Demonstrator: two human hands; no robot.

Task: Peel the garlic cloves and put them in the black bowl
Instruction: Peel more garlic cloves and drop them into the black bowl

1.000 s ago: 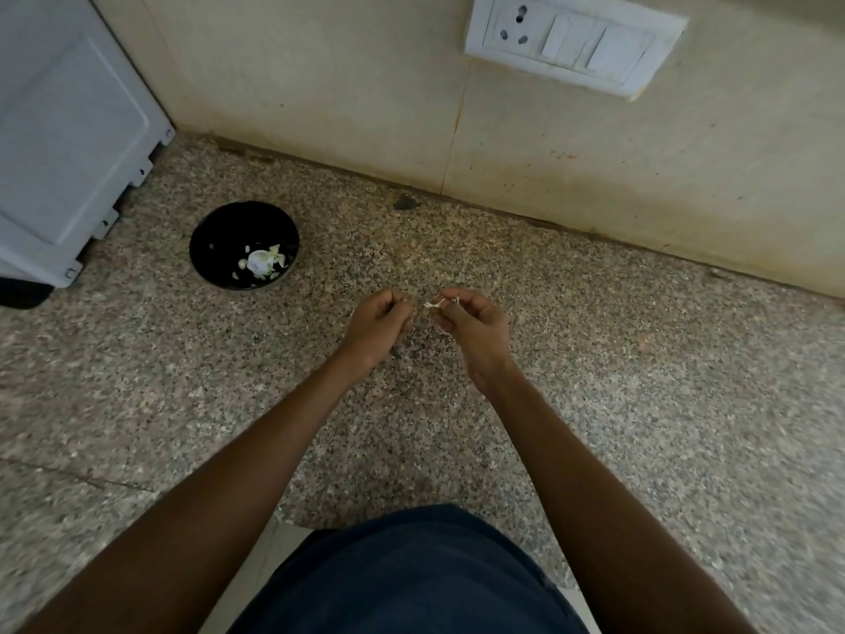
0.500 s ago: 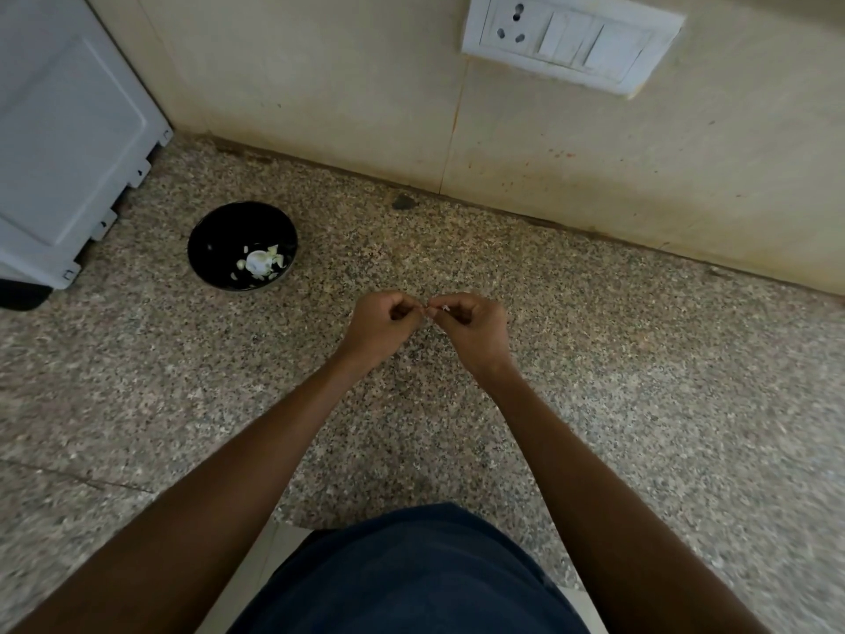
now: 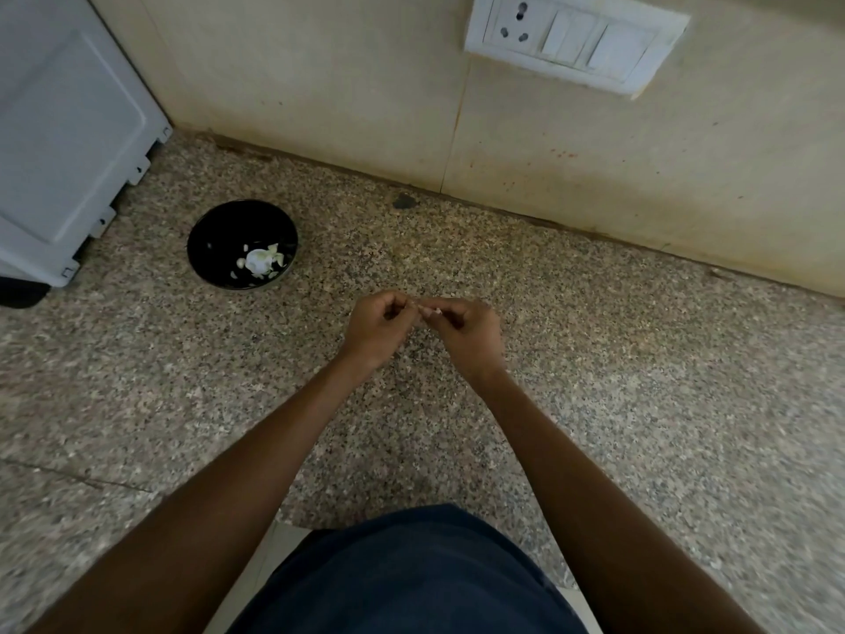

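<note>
Both hands (image 3: 427, 324), fingers curled, pinch what looks like a garlic clove (image 3: 430, 310).

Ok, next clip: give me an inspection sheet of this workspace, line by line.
Surface: speckled granite counter, bare near the hands.
Job's things: black bowl holding pale garlic pieces; small garlic clove between the fingertips.
Clutter: dark spot by the wall.
Hands: left hand and right hand both pinch the clove above the counter.
Cables: nothing seen.
Surroundings: beige wall, socket and switch plate, white appliance at left.
</note>
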